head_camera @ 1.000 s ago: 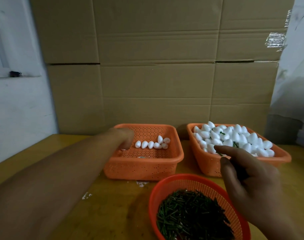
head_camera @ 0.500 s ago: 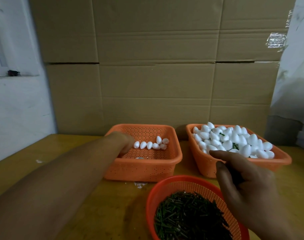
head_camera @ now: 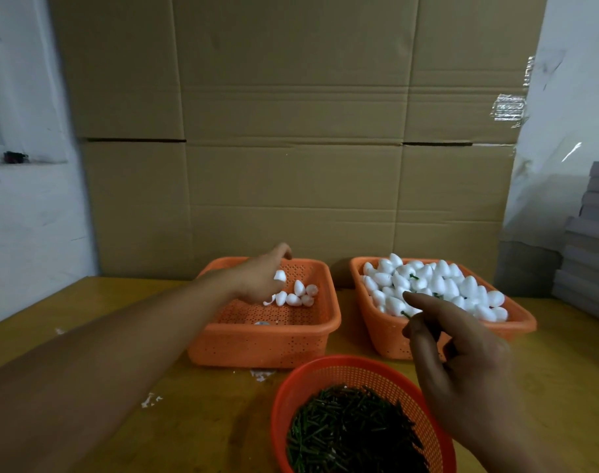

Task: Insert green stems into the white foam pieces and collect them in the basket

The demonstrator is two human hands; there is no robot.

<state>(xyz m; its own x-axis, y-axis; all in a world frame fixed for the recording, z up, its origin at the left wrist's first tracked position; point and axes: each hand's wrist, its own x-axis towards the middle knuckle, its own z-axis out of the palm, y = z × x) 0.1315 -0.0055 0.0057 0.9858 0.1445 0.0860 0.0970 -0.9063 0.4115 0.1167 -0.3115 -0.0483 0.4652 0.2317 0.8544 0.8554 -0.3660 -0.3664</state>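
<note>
Right hand [head_camera: 462, 363] seen from the back, so its grip is mostly hidden; a green stem [head_camera: 406, 315] tip pokes out just past the thumb and forefinger, fingers curled and pinched on it, and a dark bundle deeper in the palm is hard to make out. Left hand [head_camera: 257, 281] also back-on over the left orange basket [head_camera: 267, 339]; one white foam piece [head_camera: 280, 275] sits at its fingertips, pinched between them. Just beyond those fingers lies a loose cluster of foam pieces [head_camera: 299, 297] in the same basket, about six, partly covered by the hand so the count is rough. A small pale object on the basket floor near the front wall can't be identified. Three containers: two rectangular orange baskets and one round red basket [head_camera: 359, 370] under the right hand, its near edge cut off by the frame, filled with green stems [head_camera: 349, 435] too many to count. The right orange basket [head_camera: 444, 339] just past the right fingertips is heaped with foam pieces, several showing green stems, uncountable. White crumbs on the wooden table [head_camera: 86, 319]. Versus half a second ago: left hand lifted from the basket floor, now showing a piece; right hand much the same.
</note>
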